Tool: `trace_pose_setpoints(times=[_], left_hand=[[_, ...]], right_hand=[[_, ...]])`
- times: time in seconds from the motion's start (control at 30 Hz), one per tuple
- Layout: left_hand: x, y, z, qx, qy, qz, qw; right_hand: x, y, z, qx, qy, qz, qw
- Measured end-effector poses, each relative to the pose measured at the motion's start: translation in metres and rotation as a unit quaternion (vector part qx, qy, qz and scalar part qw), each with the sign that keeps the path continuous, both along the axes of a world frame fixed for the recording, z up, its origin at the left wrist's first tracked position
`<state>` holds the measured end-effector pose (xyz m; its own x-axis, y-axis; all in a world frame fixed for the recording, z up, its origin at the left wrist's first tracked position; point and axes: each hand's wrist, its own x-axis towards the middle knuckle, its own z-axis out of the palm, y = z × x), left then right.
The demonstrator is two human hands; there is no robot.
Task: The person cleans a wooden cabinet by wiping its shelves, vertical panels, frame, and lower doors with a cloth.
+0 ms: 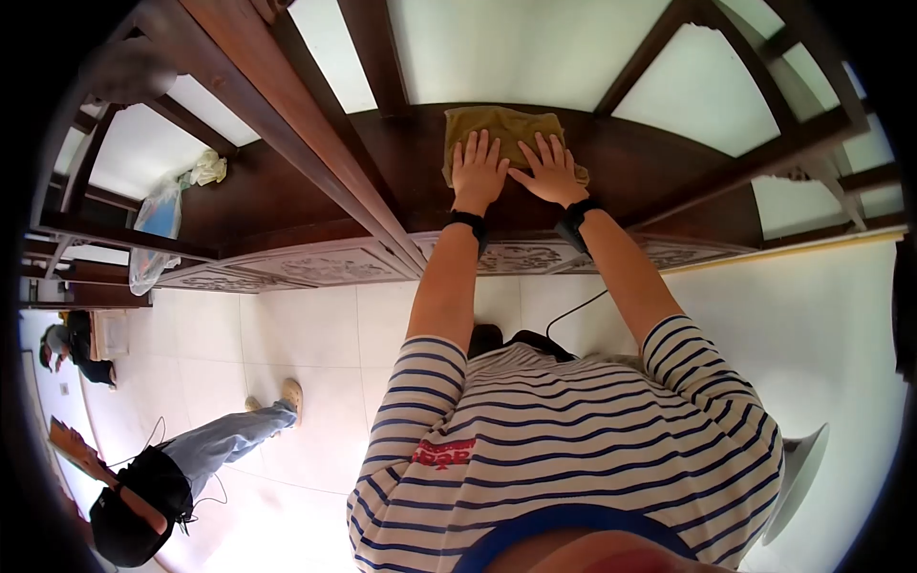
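Note:
Both palms press down on a folded olive-brown cloth [506, 122], which lies on a dark wooden shelf [630, 158]. My left hand [479, 172] is on the cloth's left half, its fingers spread and pointing to the back. Beside it, my right hand [552, 172] rests on the right half, fingers also apart, its thumb close to the left thumb. Each wrist wears a black band. The cloth's back edge shows beyond the fingertips.
Dark wooden posts [382, 57] and slanting rails surround the shelf, with carved panels [315, 265] along its front. At the left are a plastic bag [158, 224] and a crumpled pale cloth [208, 168]. A person in black [162, 487] stands lower left; others are farther back.

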<state>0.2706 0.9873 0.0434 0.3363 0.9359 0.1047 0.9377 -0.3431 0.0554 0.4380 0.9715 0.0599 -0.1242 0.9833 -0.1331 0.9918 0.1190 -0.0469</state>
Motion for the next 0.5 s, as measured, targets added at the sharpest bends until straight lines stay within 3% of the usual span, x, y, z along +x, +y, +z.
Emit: trace_pose_setpoints(times=[0.07, 0.2, 0.23, 0.33, 0.37, 0.47, 0.5], left_hand=[[-0.002, -0.018, 0.003, -0.009, 0.029, 0.015, 0.999], [-0.009, -0.064, -0.007, 0.140, -0.103, -0.007, 0.985], [-0.009, -0.077, -0.006, 0.182, -0.122, -0.020, 0.976], [-0.017, -0.120, 0.011, 0.171, -0.095, -0.070, 0.978], [-0.021, -0.127, 0.012, 0.190, -0.104, -0.095, 0.972], [-0.031, -0.144, 0.005, 0.174, -0.079, -0.154, 0.970], [-0.028, -0.158, 0.015, 0.178, -0.127, -0.159, 0.963]], right_hand=[[-0.005, -0.017, 0.005, -0.016, 0.010, -0.003, 1.000], [-0.002, -0.059, 0.014, -0.043, 0.025, 0.019, 0.999], [0.000, -0.073, 0.011, 0.023, 0.045, 0.032, 0.998], [0.017, -0.111, 0.013, 0.143, 0.147, 0.089, 0.975], [0.024, -0.122, 0.003, 0.265, 0.208, 0.099, 0.936], [0.031, -0.174, 0.001, 0.305, 0.186, 0.079, 0.931], [0.029, -0.189, 0.003, 0.310, 0.247, 0.059, 0.916]])
